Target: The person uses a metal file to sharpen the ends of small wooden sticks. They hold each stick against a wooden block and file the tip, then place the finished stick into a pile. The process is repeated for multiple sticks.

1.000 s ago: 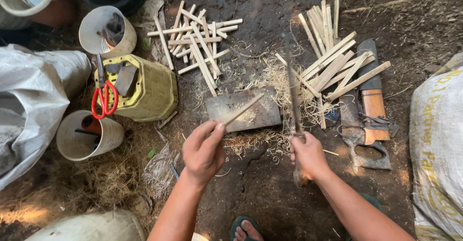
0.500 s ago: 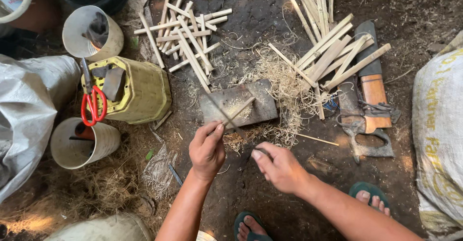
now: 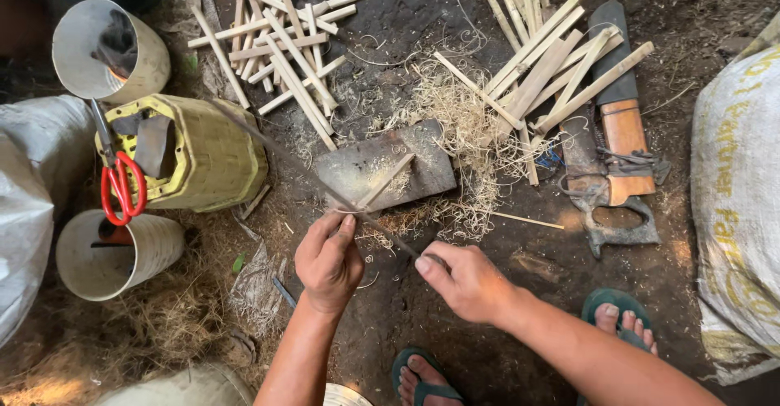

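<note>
- The left hand (image 3: 329, 261) pinches a thin bamboo strip (image 3: 244, 127) that runs far-left over the ground; the right hand (image 3: 467, 280) is closed round a knife handle, blade (image 3: 390, 235) laid against the strip.
- Just beyond lies a wooden block (image 3: 382, 170) amid pale shavings (image 3: 467, 142).
- Farther off, cut sticks (image 3: 276, 40) lie piled left and longer slats (image 3: 552, 65) right: much looks split already, this strip not yet finished.
- A yellow-green basket (image 3: 211, 158) with red scissors (image 3: 122, 186) sits left.

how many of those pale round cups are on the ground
2. One pale cup lies at the top left above the yellow woven basket; the other lies below it, near the red-handled scissors. More may sit outside the view.
</note>
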